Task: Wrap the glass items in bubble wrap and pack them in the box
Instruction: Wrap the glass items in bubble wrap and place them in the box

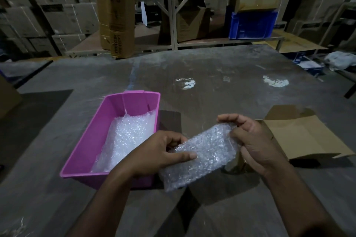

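While both hands hold it above the tabletop point(212, 75), the bubble-wrapped bundle point(200, 155) hangs tilted between the pink bin and the cardboard; what it encloses cannot be made out through the wrap. The pink bin point(84, 148) sits just left of the bundle, and more bubble wrap point(125, 136) lies along its floor and up its far wall. To the right, an opened cardboard box point(304, 136) lies flat on the tabletop, its near edge partly hidden behind the right hand. Beyond the tabletop stand shelves with a tall upright carton point(116, 11), stacked cartons and a blue crate point(252, 25).

The left hand point(163, 152) grips the bundle's lower left end, thumb laid across its top and fingers curled behind it. The right hand point(256, 140) pinches the upper right end, fingers bent over the wrap's edge, palm turned toward the bundle.
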{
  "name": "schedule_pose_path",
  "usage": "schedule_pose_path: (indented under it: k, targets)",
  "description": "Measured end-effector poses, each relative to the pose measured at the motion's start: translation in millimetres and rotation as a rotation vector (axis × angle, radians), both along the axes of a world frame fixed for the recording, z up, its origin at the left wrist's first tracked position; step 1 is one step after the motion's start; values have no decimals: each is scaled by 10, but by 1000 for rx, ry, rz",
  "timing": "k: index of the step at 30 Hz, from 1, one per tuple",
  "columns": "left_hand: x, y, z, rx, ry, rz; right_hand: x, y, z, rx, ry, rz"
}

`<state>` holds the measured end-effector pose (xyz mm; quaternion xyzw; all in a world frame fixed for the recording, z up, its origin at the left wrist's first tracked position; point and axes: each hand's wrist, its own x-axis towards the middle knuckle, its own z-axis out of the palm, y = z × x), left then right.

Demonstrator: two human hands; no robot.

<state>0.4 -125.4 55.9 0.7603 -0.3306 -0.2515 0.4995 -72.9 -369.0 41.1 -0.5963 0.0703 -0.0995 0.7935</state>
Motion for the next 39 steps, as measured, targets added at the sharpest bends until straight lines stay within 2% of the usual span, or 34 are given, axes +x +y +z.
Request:
schedule_pose_path:
  k: [2,3,6,8,10,13,15,17,22,28,32,35,39]
  targets:
    - [-25,-36,9,-75,57,6,24,15,19,-53,-31,-60]
    - [-38,-56,4,-104,69,28,34,9,13,-150,-56,-120]
    - [-43,-96,-68,-188,104,170,27,-17,32,-620,-236,-355]
    - [-21,-98,-104,-218,100,242,-18,33,96,-774,-355,-392]
    - [-11,-95,-111,-237,100,253,-66,135,149,-822,-353,-266]
    - [-42,-114,-85,-285,100,193,-95,236,111,-863,-160,58]
    - [-79,-125,-62,-328,88,166,-92,265,50,-828,-98,160]
    - [-82,-121,-66,-363,62,173,-80,283,19,-686,-72,205]
    - [-55,-100,-129,-397,-30,248,-83,359,20,-514,-121,158]
    - [-136,-125,-197,-452,256,245,-84,445,6,-175,-14,155]
    - [-145,-178,-236,-448,217,344,-90,445,-41,-290,-3,238]
    - [-129,-180,-264,-467,206,354,-71,432,-85,-315,-32,181]
    - [-152,-193,-265,-495,424,357,-18,387,-145,-322,-105,91]
